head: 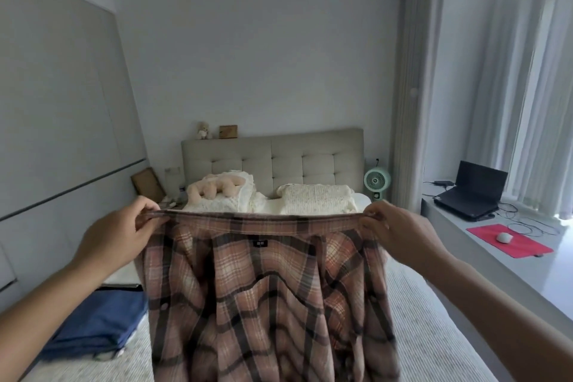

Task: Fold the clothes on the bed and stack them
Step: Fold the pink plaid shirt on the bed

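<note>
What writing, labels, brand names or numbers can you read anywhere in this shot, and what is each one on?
Nothing can be read.
Neck label inside the plaid shirt: a dark tag with pale marks, too small and blurred to read.
Badge at the hub of the green fan: too small to read.
Laptop on the window ledge: screen dark, no lettering visible.
Wooden plaque on the headboard: no writing can be made out.

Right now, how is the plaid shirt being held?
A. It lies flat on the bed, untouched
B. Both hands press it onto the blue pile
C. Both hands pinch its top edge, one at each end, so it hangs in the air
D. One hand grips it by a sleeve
C: the left hand and right hand each pinch an end of the plaid shirt at its stretched top edge, and it hangs above the bed.
</note>
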